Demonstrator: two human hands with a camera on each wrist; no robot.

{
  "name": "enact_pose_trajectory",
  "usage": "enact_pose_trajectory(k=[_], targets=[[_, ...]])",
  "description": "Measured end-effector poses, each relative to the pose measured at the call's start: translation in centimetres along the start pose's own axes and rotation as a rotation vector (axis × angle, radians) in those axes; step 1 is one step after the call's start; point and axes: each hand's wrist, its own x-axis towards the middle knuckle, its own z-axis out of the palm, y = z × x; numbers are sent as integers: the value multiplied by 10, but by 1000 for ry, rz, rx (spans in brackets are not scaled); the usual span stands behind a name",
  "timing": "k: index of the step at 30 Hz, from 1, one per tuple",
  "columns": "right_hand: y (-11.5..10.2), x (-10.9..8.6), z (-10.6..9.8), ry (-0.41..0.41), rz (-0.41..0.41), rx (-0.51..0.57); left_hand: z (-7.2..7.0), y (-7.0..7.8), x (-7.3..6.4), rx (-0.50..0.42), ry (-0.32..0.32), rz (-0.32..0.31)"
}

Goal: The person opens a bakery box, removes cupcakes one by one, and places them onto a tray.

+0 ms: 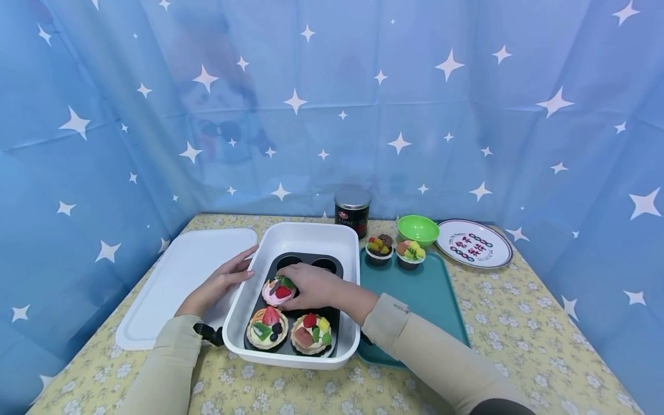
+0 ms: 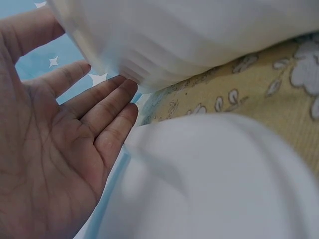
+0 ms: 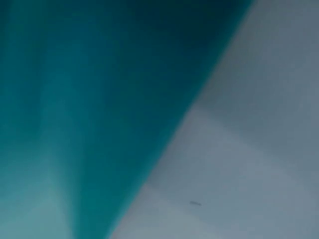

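Note:
A white deep tray [image 1: 311, 234] holds a dark muffin tin [image 1: 275, 314]. In the head view my right hand [image 1: 313, 285] reaches over the tin and grips a fruit tart [image 1: 274, 291] with pink cream and a red berry, at the middle left cup. Two more fruit tarts, one with a strawberry slice [image 1: 267, 327] and one with a raspberry [image 1: 311, 333], sit in the near cups. My left hand [image 1: 220, 282] rests its straight fingers against the tray's left side; the left wrist view shows its open palm [image 2: 55, 139]. The right wrist view is blurred and shows no hand.
A white board [image 1: 181, 276] lies at left. To the right is a teal tray [image 1: 415, 305] bearing two cupcakes, one chocolate [image 1: 379, 248], one yellow-topped [image 1: 411, 253]. Behind stand an espresso tin [image 1: 353, 210], a green bowl [image 1: 418, 229] and a patterned plate [image 1: 474, 243].

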Motion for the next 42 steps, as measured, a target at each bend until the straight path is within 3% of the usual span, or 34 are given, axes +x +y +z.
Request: enact_pose_trajectory(k=[11,17,28,42], targets=[[-1,-1,-1,50,-64,-33,1,0,-2,-8,17,-31],[-2,-3,-3,93,-125,-57,0,2,-1,-14,9,-12],[-1,-5,-4,150,-123,-30,1,1,-3,-17,10,-14],[0,-12,-23,182,-111,60,0,1,-2,-6,12,-25]])
